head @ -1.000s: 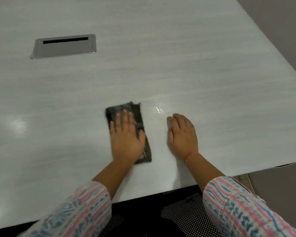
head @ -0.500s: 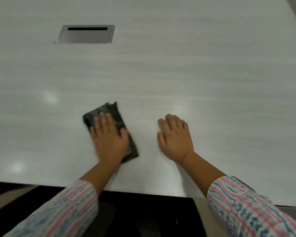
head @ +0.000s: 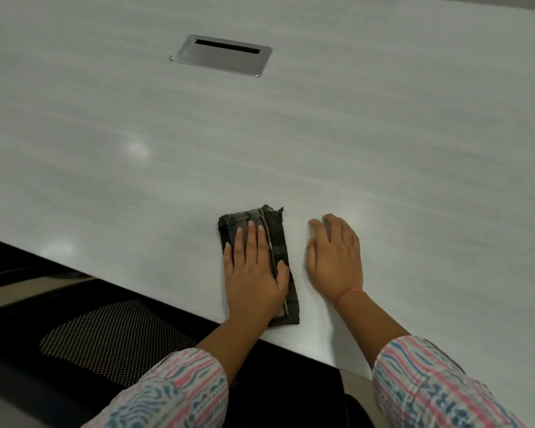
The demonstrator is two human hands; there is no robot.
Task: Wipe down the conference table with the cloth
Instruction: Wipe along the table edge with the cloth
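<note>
Cloth (head: 278,242): dark, folded into a long rectangle, flat on the tabletop (head: 383,134) close to its near edge, well short of the metal cable hatch (head: 223,55) set toward the far side. Pinned under the left hand (head: 254,273), palm down, fingers straight and together, thumb laid along the right-hand strip; pressing, not clutching. Right hand (head: 334,257): just beside the cloth and apart from it, flat on bare tabletop, fingers relaxed, holding nothing; red thread (head: 348,294) at the wrist.

Step in hand, by judgement: mid-wipe along the near edge, right hand serving as a brace. Next move, likely: a firm slide of the cloth over unwiped surface, with even downward pressure to keep the fold from bunching or slipping from under the palm, then a longer reach toward the hatch.

Hidden or unclear: middle of the cloth, under the palm; far and side edges of the tabletop, cut off; wiped and unwiped areas not told apart, only glare spots; dark mesh chair (head: 112,335) below the near edge, partly seen.
</note>
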